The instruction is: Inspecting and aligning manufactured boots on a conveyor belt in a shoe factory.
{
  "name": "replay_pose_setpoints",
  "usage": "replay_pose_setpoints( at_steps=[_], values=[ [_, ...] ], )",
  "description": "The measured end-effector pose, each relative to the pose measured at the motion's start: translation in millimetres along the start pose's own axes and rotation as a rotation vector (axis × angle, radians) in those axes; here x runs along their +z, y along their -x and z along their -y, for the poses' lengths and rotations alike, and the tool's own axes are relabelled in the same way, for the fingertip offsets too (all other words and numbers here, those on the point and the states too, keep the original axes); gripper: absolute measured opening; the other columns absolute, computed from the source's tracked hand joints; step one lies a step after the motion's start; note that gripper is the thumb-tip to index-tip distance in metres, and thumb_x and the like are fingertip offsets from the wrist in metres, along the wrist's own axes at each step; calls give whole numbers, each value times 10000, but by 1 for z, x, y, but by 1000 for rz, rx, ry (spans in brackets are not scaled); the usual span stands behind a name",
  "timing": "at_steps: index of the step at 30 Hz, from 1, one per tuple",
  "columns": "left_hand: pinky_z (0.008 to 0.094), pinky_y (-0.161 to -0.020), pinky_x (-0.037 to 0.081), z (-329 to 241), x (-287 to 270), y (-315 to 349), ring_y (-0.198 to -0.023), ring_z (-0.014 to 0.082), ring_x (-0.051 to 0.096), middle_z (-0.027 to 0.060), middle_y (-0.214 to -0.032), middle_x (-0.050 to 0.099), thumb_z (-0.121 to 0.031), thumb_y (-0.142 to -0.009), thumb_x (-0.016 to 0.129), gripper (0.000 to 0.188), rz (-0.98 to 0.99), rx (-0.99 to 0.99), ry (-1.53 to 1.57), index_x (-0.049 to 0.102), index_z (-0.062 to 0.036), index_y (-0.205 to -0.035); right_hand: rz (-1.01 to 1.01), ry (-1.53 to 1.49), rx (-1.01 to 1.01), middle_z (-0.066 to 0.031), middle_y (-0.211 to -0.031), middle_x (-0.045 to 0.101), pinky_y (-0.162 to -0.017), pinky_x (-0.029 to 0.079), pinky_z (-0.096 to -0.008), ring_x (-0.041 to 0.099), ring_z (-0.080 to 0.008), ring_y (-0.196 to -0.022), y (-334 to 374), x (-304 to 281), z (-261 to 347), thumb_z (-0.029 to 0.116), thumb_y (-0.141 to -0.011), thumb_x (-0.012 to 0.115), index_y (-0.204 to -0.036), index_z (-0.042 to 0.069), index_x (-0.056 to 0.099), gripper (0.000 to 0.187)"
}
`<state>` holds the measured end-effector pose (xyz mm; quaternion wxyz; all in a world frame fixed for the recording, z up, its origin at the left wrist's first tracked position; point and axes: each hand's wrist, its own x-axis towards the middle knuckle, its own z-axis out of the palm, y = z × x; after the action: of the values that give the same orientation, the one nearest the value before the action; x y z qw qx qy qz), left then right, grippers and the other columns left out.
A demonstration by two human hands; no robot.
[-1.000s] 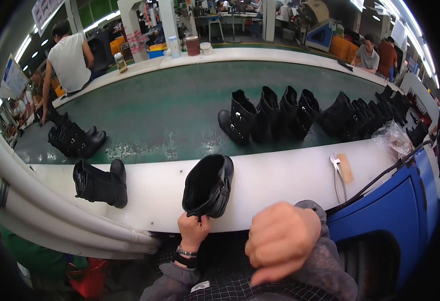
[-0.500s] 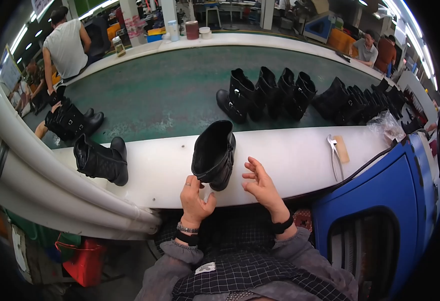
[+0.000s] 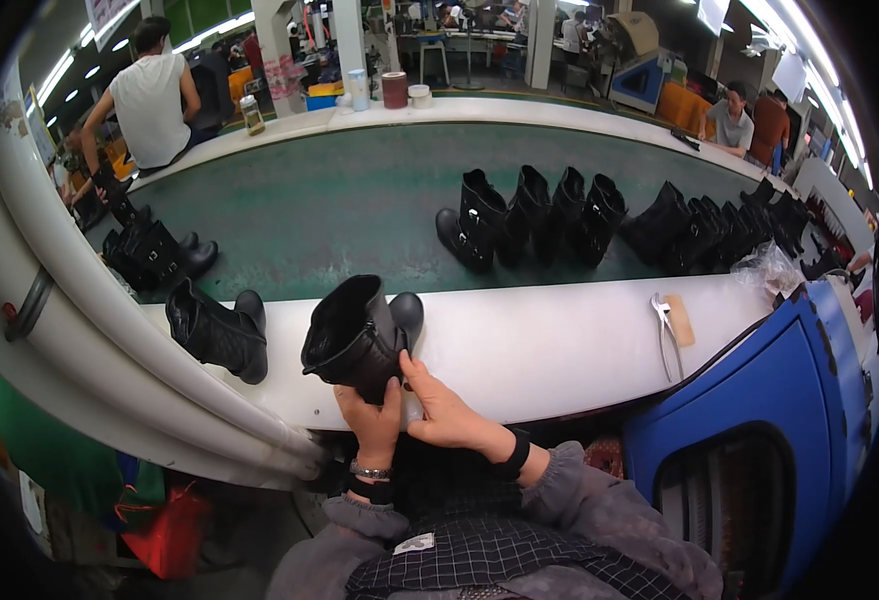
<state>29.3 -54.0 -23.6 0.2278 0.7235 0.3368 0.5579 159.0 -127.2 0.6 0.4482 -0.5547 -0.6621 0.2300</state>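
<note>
A black ankle-high boot [image 3: 354, 335] with a side zip stands at the front edge of the white worktop, its opening tipped toward me and its rounded toe pointing away to the right. My left hand [image 3: 371, 425] grips it low on the near side, some fingers hidden behind the leather. Against its right side, near the heel, my right hand [image 3: 449, 412] presses with fingers closed on it. A second black boot [image 3: 221, 330] leans to the left on the same worktop.
Black buckled boots [image 3: 534, 215] stand in a row on the green conveyor belt [image 3: 349, 200]. Pincers [image 3: 667, 335] lie on the right of the white ledge [image 3: 549, 345]. A blue machine [image 3: 729, 400] borders my right, a thick white housing [image 3: 79, 330] my left. A person [image 3: 149, 95] reaches toward boots.
The boot has moved left and turned so its toe points right. My right hand, apart from it before, now touches it. The far-left person has lifted a boot.
</note>
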Motion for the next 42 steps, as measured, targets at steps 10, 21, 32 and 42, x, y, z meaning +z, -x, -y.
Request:
replay_pose_setpoints(
  at_steps=[10,21,32,42],
  values=[
    [378,-996,426,15,-36,-12,-1132,252,532,147,-1247,479,-53,-771,709,656,-268,-198,77,378,40,-1329,689,-209,89,-260,-1400,435,-1034,398,-392,505,-344,-1225,-68,-22,8,171,-794,641,-1539,77,58,950],
    [319,-736,394,-2,-45,-1,-924,205,435,126,-1196,429,-77,-713,689,626,-419,-105,-195,379,9,-1250,61,-317,528,-198,-1269,522,-744,524,-324,606,-232,-976,-76,-117,-36,221,-843,673,-1342,-4,389,617],
    [329,-749,428,-54,-44,-8,-786,221,514,97,-875,560,23,-750,564,205,-84,329,-22,490,-41,-930,-519,-130,425,-238,-1347,448,-917,457,-329,541,-247,-1115,-123,-163,-101,217,-704,754,-1379,-47,322,844],
    [248,-599,483,-8,9,-24,-615,137,575,62,-714,613,-59,-797,649,117,285,-337,159,608,14,-878,-561,-196,351,-108,-956,697,-827,483,-309,647,-189,-890,-176,-154,-142,249,-797,742,-1073,-39,653,409]
  ],
)
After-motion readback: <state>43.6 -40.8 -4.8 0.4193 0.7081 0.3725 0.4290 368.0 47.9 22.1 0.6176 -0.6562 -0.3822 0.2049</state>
